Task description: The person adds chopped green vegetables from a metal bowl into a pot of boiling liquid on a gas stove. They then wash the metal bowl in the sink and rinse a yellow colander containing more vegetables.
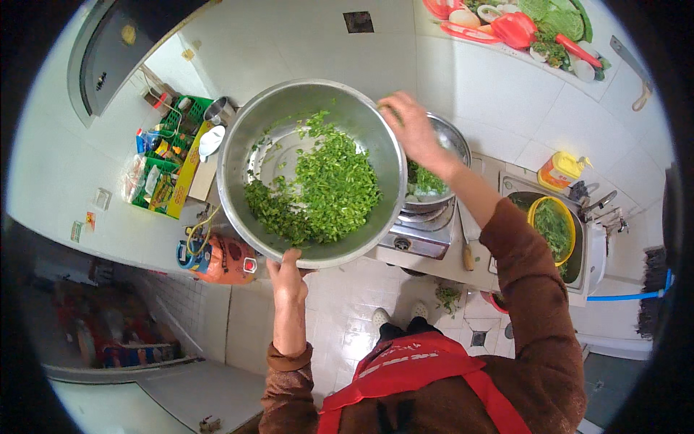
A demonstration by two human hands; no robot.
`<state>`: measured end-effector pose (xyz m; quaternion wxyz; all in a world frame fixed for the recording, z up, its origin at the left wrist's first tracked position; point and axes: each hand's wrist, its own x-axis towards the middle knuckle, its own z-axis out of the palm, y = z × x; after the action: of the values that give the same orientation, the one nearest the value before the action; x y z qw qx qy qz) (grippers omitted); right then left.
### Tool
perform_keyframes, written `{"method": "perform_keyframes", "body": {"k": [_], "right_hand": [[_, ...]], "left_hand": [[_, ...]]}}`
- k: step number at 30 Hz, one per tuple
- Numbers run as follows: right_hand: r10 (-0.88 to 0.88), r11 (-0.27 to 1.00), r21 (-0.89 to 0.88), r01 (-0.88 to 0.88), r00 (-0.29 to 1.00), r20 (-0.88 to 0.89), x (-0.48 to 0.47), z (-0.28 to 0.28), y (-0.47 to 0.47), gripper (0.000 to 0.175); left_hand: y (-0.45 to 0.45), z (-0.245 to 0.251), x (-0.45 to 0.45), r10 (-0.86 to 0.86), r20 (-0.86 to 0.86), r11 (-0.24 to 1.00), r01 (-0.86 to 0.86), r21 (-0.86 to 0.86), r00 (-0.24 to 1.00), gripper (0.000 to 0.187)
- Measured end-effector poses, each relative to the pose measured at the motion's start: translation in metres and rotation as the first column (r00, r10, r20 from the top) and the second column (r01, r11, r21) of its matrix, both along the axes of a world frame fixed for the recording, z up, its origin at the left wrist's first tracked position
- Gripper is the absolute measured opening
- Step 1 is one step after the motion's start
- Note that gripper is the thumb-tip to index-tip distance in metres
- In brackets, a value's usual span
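A large round stainless-steel basin (238, 179) is held up in front of me, tilted so its inside faces the camera. Chopped leafy greens (341, 190) lie across its bottom and lower side. My left hand (289, 279) grips the near rim, with the thumb over the edge. At the far right rim is my right hand (409, 127), its fingers over or against the edge and somewhat blurred; whether it grips the rim is unclear. Beneath my right forearm a smaller metal pot (455, 133) holds more greens, partly hidden by the basin, above a gas stove (423, 236).
Right of the stove, a cleaver-like tool with a wooden handle (468, 257) lies on the counter. A yellow basket (572, 228) of greens stands in the sink (583, 271), near a yellow pump bottle (561, 171). Left are green crates (142, 202) of condiments and an orange gas cylinder (225, 260).
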<state>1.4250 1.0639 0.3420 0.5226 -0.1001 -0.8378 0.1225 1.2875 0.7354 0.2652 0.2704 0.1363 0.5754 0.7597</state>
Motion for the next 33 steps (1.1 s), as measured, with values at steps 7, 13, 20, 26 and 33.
{"method": "perform_keyframes", "body": {"k": [7, 13, 20, 26, 33], "right_hand": [[-0.145, 0.859, -0.469, 0.207, 0.976, 0.165, -0.127, -0.008, -0.068, 0.040], [0.200, 0.960, -0.219, -0.172, 0.973, 0.113, -0.178, -0.015, -0.131, 0.029], [0.202, 0.938, 0.073, -0.338, 0.706, 0.679, -0.125, -0.030, -0.100, 0.024], [-0.036, 0.890, 0.266, -0.371, 0.524, 0.851, -0.094, -0.034, -0.061, 0.019], [-0.150, 0.922, 0.302, -0.242, 0.497, 0.855, -0.031, -0.046, -0.019, 0.016]], "left_hand": [[-0.004, 0.000, -0.013, 0.034, 0.001, 0.999, -0.034, 0.019, 0.999, 0.048], [0.015, 0.007, -0.024, -0.051, -0.163, 0.999, 0.049, -0.016, 0.985, 0.049], [0.082, 0.038, -0.062, 0.071, -0.405, 0.995, -0.033, 0.099, 0.912, 0.047], [0.109, 0.038, -0.082, 0.111, -0.525, 0.990, -0.046, 0.134, 0.844, 0.050], [0.131, 0.035, -0.084, 0.147, -0.789, 0.983, -0.176, 0.050, 0.597, 0.064]]}}
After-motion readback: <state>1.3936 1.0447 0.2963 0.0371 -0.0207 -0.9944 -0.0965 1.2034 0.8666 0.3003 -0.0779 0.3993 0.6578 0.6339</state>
